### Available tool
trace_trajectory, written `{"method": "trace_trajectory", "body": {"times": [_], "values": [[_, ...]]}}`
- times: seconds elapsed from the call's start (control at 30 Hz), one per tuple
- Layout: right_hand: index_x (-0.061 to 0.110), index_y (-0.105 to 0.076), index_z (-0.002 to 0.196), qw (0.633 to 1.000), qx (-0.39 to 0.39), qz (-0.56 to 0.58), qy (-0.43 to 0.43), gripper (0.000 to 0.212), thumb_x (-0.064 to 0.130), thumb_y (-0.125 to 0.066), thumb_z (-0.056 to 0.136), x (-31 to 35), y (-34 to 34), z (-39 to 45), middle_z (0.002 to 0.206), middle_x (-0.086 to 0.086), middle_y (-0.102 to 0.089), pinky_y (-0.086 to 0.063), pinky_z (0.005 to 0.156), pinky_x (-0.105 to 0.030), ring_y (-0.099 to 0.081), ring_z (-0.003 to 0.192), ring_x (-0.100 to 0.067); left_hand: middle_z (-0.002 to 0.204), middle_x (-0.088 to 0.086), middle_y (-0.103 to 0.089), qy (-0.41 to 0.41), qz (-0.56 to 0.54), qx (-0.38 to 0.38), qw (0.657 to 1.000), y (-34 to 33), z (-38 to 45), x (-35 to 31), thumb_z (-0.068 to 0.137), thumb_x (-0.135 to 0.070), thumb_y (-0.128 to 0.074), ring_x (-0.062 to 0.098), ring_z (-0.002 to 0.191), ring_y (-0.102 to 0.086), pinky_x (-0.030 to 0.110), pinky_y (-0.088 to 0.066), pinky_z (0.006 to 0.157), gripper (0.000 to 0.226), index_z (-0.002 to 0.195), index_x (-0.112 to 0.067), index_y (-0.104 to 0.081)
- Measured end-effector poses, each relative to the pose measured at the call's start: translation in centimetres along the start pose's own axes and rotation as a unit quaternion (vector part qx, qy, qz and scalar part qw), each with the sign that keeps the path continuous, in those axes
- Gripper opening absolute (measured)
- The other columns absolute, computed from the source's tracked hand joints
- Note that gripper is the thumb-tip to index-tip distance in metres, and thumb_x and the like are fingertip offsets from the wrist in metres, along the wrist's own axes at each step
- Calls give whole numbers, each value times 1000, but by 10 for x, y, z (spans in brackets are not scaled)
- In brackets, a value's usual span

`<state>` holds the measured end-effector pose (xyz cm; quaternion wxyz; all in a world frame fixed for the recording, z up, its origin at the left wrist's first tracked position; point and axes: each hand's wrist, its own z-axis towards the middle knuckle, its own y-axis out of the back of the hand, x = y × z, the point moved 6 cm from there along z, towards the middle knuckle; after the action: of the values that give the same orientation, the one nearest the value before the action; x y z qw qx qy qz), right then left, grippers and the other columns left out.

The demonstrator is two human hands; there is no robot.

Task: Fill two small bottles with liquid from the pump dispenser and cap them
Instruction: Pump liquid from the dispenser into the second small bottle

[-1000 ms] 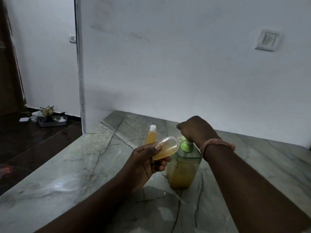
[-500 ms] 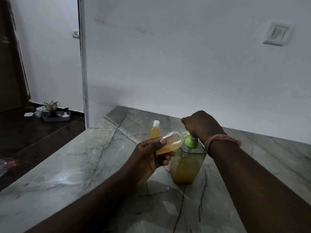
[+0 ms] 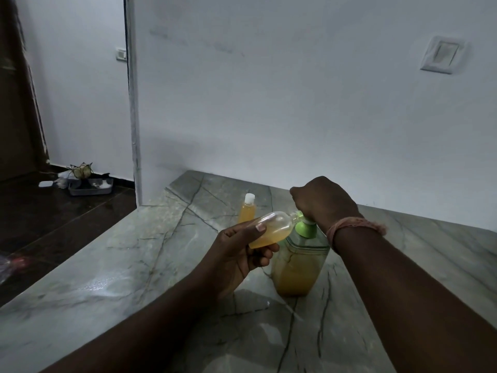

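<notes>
Your left hand (image 3: 242, 254) at centre frame grips the small bottle (image 3: 271, 229), fingers (image 3: 265, 261) curled beneath and thumb on top, tilted with its neck at the spout of the pump dispenser (image 3: 300, 261). It is roughly half full of amber liquid, much as it was a second ago, so this stroke looks barely begun. Just right of it, your right hand (image 3: 321, 201) sits fisted on the green pump head, fingers closed over it; it has stayed there while the view drifted. Farther back on the tabletop (image 3: 113, 265), the capped bottle (image 3: 247, 210) stands upright and full, so one bottle seems finished.
</notes>
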<state>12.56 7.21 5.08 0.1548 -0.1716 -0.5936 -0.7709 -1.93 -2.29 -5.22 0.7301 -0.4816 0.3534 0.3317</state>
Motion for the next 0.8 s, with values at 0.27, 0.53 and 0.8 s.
{"method": "trace_trajectory", "body": {"times": [0.27, 0.53, 0.8], "values": [[17, -47, 65, 996, -28, -68, 45, 31, 42, -50, 83, 14, 12, -3, 69, 0, -50, -41, 68, -30, -55, 75, -27, 85, 16, -67, 0, 6, -1, 1000, -1, -1, -1, 87, -28, -60, 15, 69, -61, 24, -52, 62, 31, 115, -20, -73], [17, -52, 65, 998, 12, -55, 30, 30, 40, -46, 84, 10, 5, -6, 73, -3, -57, -42, 67, -30, -58, 76, -27, 84, 17, -67, 7, 0, -6, 1000, -1, -1, 0, 84, -27, -63, 16, 68, -62, 25, -53, 60, 30, 111, -20, -75], [17, -51, 60, 1000, 10, -10, 21, 27, 37, -49, 78, 5, -1, 1, 68, -6, -56, -43, 64, -30, -56, 67, -27, 85, 18, -67, 4, -3, 2, 1000, 0, -1, 1, 87, -26, -61, 16, 69, -62, 25, -53, 62, 31, 115, -19, -73]]}}
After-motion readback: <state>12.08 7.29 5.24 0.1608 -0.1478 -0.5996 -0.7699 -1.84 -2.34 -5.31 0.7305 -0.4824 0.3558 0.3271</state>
